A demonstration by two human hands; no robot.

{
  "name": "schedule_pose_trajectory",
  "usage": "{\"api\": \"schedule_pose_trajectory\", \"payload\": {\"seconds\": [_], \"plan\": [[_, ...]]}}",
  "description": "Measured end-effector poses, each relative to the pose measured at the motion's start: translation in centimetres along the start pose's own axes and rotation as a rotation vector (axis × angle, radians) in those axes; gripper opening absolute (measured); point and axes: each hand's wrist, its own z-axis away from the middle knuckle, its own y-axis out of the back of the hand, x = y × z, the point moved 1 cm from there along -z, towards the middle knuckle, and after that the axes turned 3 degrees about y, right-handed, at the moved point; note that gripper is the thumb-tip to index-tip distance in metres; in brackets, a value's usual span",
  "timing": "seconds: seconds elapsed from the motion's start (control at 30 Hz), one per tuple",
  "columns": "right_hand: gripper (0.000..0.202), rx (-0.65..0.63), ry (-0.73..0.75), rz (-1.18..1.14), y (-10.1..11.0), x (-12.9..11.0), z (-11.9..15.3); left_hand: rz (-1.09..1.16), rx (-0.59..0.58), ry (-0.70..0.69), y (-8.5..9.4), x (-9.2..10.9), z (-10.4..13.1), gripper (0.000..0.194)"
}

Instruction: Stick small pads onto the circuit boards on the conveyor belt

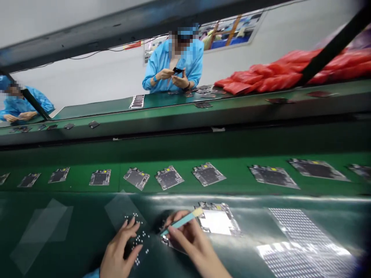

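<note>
My left hand (120, 247) rests on the bench with its fingers apart. Its fingertips touch or hover just over a clear sheet dotted with small white stickers (141, 236). In my right hand (189, 239) is a slim teal tool (182, 221) with a pale yellow upper end, its tip pointing down and left. Below that hand lies a circuit board, mostly covered by my fingers. Just right of it, another circuit board (217, 220) reflects bright white light and has a yellow patch at its top edge.
A green conveyor belt (156, 158) crosses ahead, carrying several circuit boards (208, 174). A sheet of small stickers (310, 239) lies at right; clear film (43, 231) lies at left. Two co-workers in blue (174, 65) sit beyond, near red plastic bags (278, 71). A beam (116, 29) hangs overhead.
</note>
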Motion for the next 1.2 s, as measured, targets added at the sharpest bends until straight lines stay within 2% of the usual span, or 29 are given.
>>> {"api": "schedule_pose_trajectory", "payload": {"seconds": [0.1, 0.27, 0.43, 0.5, 0.63, 0.77, 0.87, 0.93, 1.03, 1.13, 1.2], "plan": [[0.019, -0.078, 0.101, 0.076, -1.4, 2.3, 0.5, 0.004, 0.017, -0.006, -1.7, -0.4, 0.9, 0.036], [0.004, -0.187, 0.234, 0.193, -2.2, 4.7, 0.5, 0.246, -0.024, 0.131, -3.1, -0.9, 0.5, 0.054], [0.004, -0.201, 0.233, 0.197, -2.2, 5.2, 0.9, 0.358, -0.052, 0.378, -3.3, -0.4, 0.5, 0.084], [0.005, -0.204, 0.225, 0.201, -2.1, 5.1, 1.0, 0.379, -0.045, 0.427, -3.2, -0.1, 0.3, 0.095], [0.008, -0.240, 0.205, 0.253, -1.6, 5.5, 1.2, 0.369, -0.017, 0.358, -2.9, 0.2, -0.1, 0.108], [0.007, -0.241, 0.207, 0.259, -1.9, 6.1, 1.5, 0.333, -0.004, 0.286, -2.9, 0.4, -0.2, 0.103], [0.004, -0.166, 0.194, 0.180, -2.5, 5.3, 1.2, 0.289, -0.001, 0.252, -2.9, 0.2, 0.4, 0.092], [0.011, -0.068, 0.153, 0.083, -2.1, 4.0, 0.4, 0.240, -0.013, 0.219, -2.6, -0.1, 0.9, 0.086], [0.026, 0.140, 0.095, -0.003, 0.5, 1.1, -2.4, 0.114, -0.078, 0.111, -1.8, -0.1, 0.3, 0.072], [0.046, 0.385, 0.093, 0.022, 5.2, -1.1, -6.7, -0.063, -0.148, 0.020, -1.8, 1.3, -3.8, 0.046], [0.056, 0.455, 0.118, 0.040, 8.2, -1.6, -9.5, -0.146, -0.188, -0.027, -3.2, 3.0, -8.1, 0.039]]}}
